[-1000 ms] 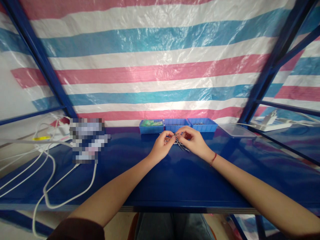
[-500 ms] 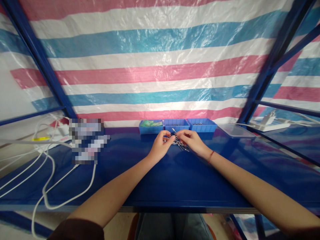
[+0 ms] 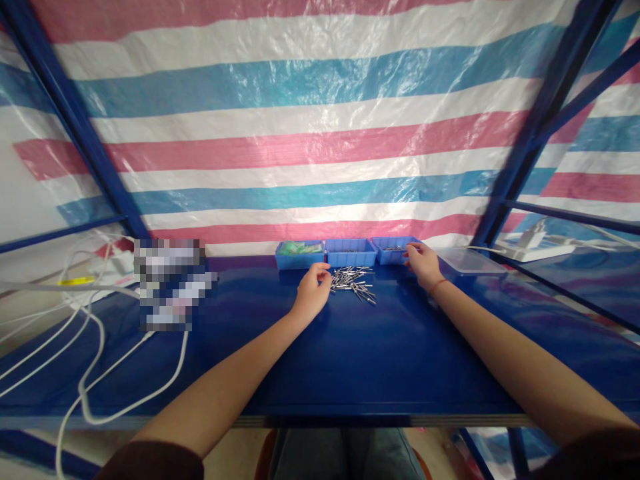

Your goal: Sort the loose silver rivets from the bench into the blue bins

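Loose metal pins (image 3: 347, 277) lie on the blue counter (image 3: 325, 373), between the left hand (image 3: 313, 291) and the right hand (image 3: 423, 265).
The left grip is curled at the heap's left edge, and the right grip is bent at the right side of the right tray (image 3: 390, 258), 1 of 3 in the far row; whether either is clamped on a pin, I cannot tell. A brush from the left fingers would probably scatter the heap, and a loose pinch over the right tray's rim might drop a pin outside. The pins lie flat and crossed: many far ones have long axes running roughly left to right, while some near ones slant from far left to near right; which ends are heads is too small to tell.
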A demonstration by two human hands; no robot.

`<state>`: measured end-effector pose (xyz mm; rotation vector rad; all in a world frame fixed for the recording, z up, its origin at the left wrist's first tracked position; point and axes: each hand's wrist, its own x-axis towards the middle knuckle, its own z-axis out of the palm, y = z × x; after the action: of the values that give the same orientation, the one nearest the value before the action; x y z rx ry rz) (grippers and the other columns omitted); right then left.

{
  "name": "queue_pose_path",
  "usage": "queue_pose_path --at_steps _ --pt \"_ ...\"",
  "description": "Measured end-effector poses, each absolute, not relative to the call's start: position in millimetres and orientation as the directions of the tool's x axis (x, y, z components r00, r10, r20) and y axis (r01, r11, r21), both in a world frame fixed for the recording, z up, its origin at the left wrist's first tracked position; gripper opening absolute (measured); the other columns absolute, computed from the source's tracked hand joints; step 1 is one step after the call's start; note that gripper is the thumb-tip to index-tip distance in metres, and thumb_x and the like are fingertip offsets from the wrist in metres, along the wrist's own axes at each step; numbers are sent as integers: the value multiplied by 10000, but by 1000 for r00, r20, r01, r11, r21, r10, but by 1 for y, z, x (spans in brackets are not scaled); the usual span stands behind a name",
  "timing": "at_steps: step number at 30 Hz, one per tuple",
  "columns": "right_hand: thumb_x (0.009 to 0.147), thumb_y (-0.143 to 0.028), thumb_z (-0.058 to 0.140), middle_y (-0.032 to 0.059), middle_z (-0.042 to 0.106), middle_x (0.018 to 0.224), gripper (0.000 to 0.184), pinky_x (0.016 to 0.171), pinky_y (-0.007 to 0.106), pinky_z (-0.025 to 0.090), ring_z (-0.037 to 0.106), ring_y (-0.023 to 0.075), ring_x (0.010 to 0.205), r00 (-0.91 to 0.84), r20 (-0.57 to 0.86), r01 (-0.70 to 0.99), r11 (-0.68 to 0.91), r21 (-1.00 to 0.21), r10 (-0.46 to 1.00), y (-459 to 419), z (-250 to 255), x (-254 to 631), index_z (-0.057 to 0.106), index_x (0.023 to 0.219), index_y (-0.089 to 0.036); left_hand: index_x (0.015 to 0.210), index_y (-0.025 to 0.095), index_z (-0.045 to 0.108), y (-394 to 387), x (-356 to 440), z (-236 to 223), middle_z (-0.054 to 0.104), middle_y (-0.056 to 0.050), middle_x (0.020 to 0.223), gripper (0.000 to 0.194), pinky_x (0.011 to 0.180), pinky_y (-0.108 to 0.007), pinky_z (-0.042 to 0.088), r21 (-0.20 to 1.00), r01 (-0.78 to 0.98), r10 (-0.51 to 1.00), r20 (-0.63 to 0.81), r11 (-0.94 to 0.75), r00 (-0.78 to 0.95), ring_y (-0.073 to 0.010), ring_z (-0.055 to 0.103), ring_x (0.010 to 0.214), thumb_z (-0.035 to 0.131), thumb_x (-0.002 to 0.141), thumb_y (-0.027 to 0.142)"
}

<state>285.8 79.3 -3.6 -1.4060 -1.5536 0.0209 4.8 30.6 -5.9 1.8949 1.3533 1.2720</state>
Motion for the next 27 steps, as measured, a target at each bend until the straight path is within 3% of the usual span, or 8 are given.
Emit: queue_pose_path --at_steps 2,5,10,15,20,24,27 --pt "804 -339 348 47 591 618 343 400 265 406 507 129 426 259 593 705 271 -656 762 77 -5 283 580 975 -154 963 209 601 35 -2 -3 622 -32 968 250 835 -346 423 720 583 915 390 -376 108 -177 567 918 462 772 129" --pt "758 -290 408 54 611 688 298 423 245 422 532 116 449 331 525 638 224 -737 784 72 -5 269 565 960 -139 871 248 657 38 -12 0 604 -29 1030 200 861 -412 391 514 739 892 353 -436 282 -232 524 1015 506 753 193" --pt "727 -287 486 17 596 679 263 462 246 425 521 108 450 188 471 551 304 -777 862 54 -2 232 573 935 -150 863 271 664 38 -18 2 607 -31 1032 161 858 -407 354 272 780 815 339 -564 470 -232 506 1003 525 781 270" --pt "769 -272 473 22 618 674 203 537 269 438 553 140 545 -66 519 610 446 -655 852 30 5 201 609 872 -161 920 279 633 39 -16 -2 643 -12 970 192 847 -374 326 231 754 779 322 -615 538 -206 537 955 451 860 279" --pt "802 -212 478 26 637 744 161 636 273 434 566 142 649 -423 504 657 638 -402 753 14 6 182 637 806 -186 1039 269 567 35 -14 -2 649 -22 1005 212 863 -369 310 149 748 741 357 -647 569 -196 562 968 412 895 253" --pt "833 -220 486 50 629 864 166 663 262 421 576 148 741 -488 488 691 662 -290 724 8 -1 174 638 894 -192 1139 255 512 30 -10 1 638 -46 1018 270 885 -363 330 126 691 670 418 -711 613 -198 561 996 385 905 215" --pt "870 -220 437 65 622 894 196 681 262 412 574 156 790 -495 488 711 658 -249 719 7 -4 172 630 872 -186 1144 232 513 29 -7 1 621 -57 1041 284 869 -328 386 243 589 620 498 -771 606 -183 572 965 374 899 193"
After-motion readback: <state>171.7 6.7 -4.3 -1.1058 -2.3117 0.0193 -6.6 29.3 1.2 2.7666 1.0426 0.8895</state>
